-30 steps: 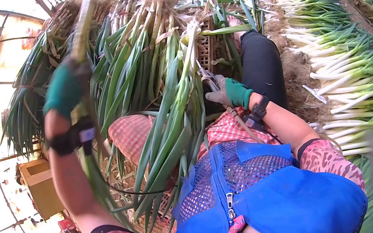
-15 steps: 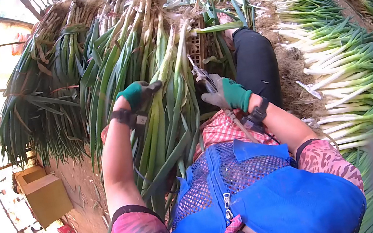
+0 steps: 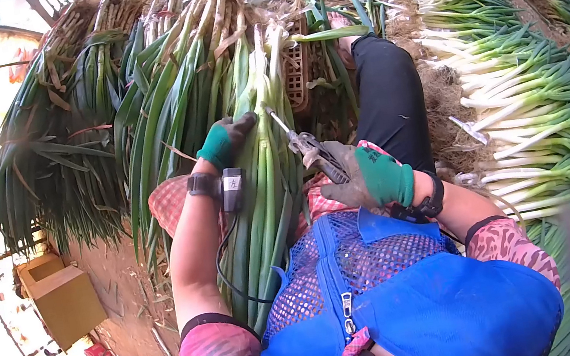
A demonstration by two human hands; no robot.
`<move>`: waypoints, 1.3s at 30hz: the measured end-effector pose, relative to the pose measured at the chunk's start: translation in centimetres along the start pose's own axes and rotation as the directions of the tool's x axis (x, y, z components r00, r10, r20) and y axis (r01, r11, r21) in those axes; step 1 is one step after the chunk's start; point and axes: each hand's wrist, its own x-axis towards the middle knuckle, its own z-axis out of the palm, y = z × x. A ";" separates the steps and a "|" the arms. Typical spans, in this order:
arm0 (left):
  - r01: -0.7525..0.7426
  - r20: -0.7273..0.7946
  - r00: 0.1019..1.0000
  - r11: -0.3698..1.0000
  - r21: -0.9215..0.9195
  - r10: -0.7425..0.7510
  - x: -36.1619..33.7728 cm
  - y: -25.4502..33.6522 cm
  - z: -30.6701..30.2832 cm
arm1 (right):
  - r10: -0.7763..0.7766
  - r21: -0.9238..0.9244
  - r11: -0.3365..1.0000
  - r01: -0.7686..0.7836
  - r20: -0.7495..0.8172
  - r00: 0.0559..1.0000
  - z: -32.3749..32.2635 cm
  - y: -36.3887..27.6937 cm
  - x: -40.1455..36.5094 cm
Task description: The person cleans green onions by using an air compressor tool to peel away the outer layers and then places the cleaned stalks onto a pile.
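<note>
My left hand [image 3: 228,139], in a green and grey glove, is closed on a long green onion [image 3: 264,133] at the point where its pale shank turns to green leaves. In my gloved right hand [image 3: 370,175] is an air blow gun [image 3: 316,156]. Its thin metal nozzle points up and left, with the tip right at the onion's shank, just right of my left fingers. The onion's roots face away from me and its leaves run down toward my vest. More uncleaned onions [image 3: 168,99] lie close by on the left.
Tied bundles of onions [image 3: 45,171] are heaped at the far left. A row of clean white onions [image 3: 513,112] lies along the right, beside loose roots and my bent leg [image 3: 392,101]. Behind the onions stands a plastic crate [image 3: 296,75]. A yellowish box [image 3: 66,302] sits at lower left.
The nozzle has moved left and down onto the onion's shank. My left hand has shifted slightly right, and the leaves under it are gathered closer together.
</note>
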 end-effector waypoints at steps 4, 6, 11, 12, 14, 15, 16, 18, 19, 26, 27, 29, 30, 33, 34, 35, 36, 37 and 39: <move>-0.275 -0.026 0.958 0.938 0.210 0.287 -0.8 -1.4 0.2 | 0.050 -0.052 0.997 -0.052 -0.024 0.998 0.1 -0.2 0.9; -0.144 0.011 0.990 0.972 0.185 0.144 -0.9 -0.5 0.0 | 0.057 -0.090 0.994 -0.063 -0.060 0.997 0.2 0.6 2.5; 0.127 0.058 0.990 0.991 -0.029 -0.125 0.1 -1.5 1.0 | 0.106 -0.165 0.977 -0.136 -0.177 0.978 0.4 5.3 10.6; 0.192 0.082 0.979 0.979 -0.064 -0.186 0.0 -0.9 0.9 | 0.113 -0.183 0.971 -0.152 -0.208 0.972 0.1 5.8 12.5; 0.250 0.068 0.968 0.949 -0.192 -0.241 0.0 -0.4 0.9 | 0.217 -0.214 0.945 -0.248 -0.158 0.963 -1.8 4.1 15.4; 0.276 0.063 0.961 0.927 -0.253 -0.269 -0.1 -0.3 0.8 | 0.220 -0.154 0.960 -0.233 -0.096 0.971 -2.4 5.2 17.3; 0.189 0.033 0.982 0.961 -0.199 -0.187 -0.2 -0.5 0.8 | 0.229 -0.170 0.953 -0.252 -0.144 0.963 -2.5 6.1 19.0; 0.013 -0.013 1.000 0.996 -0.084 -0.015 -0.4 -1.2 1.1 | 0.201 -0.175 0.954 -0.244 -0.230 0.952 -3.0 7.2 20.6; -0.048 0.003 0.999 0.999 0.007 0.048 -0.7 -1.1 0.8 | 0.170 -0.166 0.964 -0.206 -0.207 0.963 -3.1 7.2 20.3; -0.483 0.009 0.874 0.864 0.143 0.487 -0.4 -6.3 0.8 | 0.097 -0.028 0.995 -0.097 0.011 0.995 -1.3 3.5 9.1; -0.499 -0.017 0.864 0.859 0.112 0.504 -0.4 -5.9 0.8 | 0.092 -0.005 0.996 -0.091 0.058 0.994 -0.9 3.3 7.5; -0.534 -0.068 0.841 0.844 0.050 0.537 -0.7 -3.7 0.8 | 0.139 0.044 0.988 -0.146 0.129 0.982 -0.9 1.5 5.0; -0.453 -0.024 0.891 0.889 -0.067 0.453 -0.9 -2.6 0.9 | 0.149 0.049 0.987 -0.153 0.074 0.986 -1.0 1.6 4.9; -0.477 0.029 0.878 0.879 -0.013 0.477 -0.9 -1.1 1.4 | 0.165 0.089 0.983 -0.157 -0.089 0.982 -1.6 2.5 5.0; -0.584 0.040 0.809 0.794 0.167 0.586 -0.2 -2.0 2.3 | 0.146 0.065 0.988 -0.139 -0.121 0.982 -1.8 3.1 5.8; -0.505 0.064 0.862 0.836 0.215 0.504 -0.2 -1.3 2.5 | 0.126 0.041 0.992 -0.121 -0.153 0.980 -2.1 3.7 6.7; -0.421 0.083 0.906 0.867 0.265 0.415 -0.2 -0.6 2.8 | 0.104 0.016 0.995 -0.103 -0.183 0.977 -2.4 4.3 7.9; -0.575 0.085 0.811 0.761 0.301 0.579 0.6 -2.3 3.3 | 0.130 -0.033 0.990 -0.138 -0.172 0.977 -2.9 5.0 9.4; -0.401 0.060 0.915 0.890 0.218 0.398 0.5 -2.3 3.4 | 0.259 0.002 0.966 -0.260 -0.109 0.960 -4.3 3.6 11.9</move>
